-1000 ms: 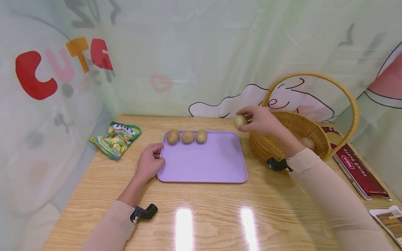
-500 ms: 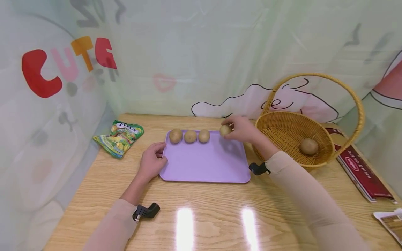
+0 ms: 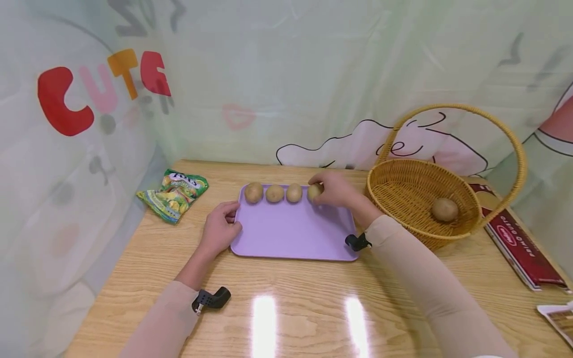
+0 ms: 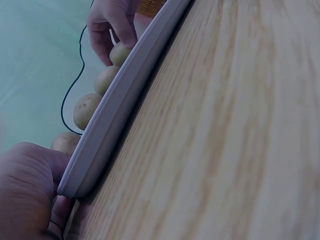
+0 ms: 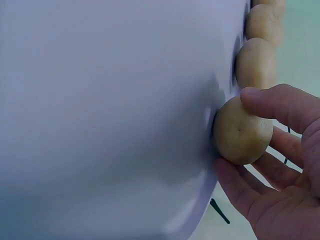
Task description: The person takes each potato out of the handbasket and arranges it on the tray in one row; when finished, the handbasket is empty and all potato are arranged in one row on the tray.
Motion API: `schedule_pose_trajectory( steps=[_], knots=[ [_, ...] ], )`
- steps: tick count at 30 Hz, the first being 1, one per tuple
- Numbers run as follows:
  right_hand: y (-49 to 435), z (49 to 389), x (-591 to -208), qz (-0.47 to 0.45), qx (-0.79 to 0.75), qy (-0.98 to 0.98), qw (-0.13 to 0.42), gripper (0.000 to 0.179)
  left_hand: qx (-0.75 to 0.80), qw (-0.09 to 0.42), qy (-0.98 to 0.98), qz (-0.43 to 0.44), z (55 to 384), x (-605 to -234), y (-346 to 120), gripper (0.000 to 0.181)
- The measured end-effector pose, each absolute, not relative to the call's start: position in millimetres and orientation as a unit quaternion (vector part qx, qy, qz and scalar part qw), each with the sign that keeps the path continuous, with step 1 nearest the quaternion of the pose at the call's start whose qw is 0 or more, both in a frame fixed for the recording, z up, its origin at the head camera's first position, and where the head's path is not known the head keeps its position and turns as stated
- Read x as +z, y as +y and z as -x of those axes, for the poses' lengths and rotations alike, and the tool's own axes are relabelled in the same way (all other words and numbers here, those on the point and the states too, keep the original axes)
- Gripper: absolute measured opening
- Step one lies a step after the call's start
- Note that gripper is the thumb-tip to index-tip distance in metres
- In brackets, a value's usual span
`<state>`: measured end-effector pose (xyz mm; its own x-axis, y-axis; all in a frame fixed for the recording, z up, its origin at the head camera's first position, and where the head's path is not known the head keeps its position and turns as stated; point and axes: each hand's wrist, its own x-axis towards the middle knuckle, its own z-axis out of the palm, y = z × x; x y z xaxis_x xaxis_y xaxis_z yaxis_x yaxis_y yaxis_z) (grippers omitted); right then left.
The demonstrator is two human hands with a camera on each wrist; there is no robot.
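A purple tray (image 3: 286, 233) lies on the table, with three potatoes in a row along its far edge, one of them the potato (image 3: 294, 193). At the right end of that row, my right hand (image 3: 334, 190) pinches another potato (image 5: 242, 131) between thumb and fingers, and it touches the tray's far rim area. My left hand (image 3: 220, 228) grips the tray's left edge; in the left wrist view the thumb is above the rim and fingers are below. One more potato (image 3: 445, 210) sits in the wicker basket (image 3: 398, 191) to the right.
A green snack bag (image 3: 174, 194) lies left of the tray. The basket's tall handle (image 3: 519, 154) arches up beside the right arm. A dark red package (image 3: 521, 243) lies at the table's right side, with a second packet (image 3: 557, 318) nearer. A curtain hangs behind.
My right hand has carried the potato leftward from beside the basket and down to the tray, next to the row. The left hand stays at the tray's edge. The view has shifted slightly.
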<state>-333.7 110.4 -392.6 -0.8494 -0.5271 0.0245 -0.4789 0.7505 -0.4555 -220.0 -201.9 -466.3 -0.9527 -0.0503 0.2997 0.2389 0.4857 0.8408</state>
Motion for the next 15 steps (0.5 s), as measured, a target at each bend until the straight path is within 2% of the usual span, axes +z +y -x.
schedule_pose_trajectory(
  steps=[15],
  knots=[
    [116.7,323.8,-366.8,0.281,-0.234,0.929,0.066,0.057,-0.506,0.15,-0.848,0.056,222.1,-468.6,-201.5,0.051]
  ],
)
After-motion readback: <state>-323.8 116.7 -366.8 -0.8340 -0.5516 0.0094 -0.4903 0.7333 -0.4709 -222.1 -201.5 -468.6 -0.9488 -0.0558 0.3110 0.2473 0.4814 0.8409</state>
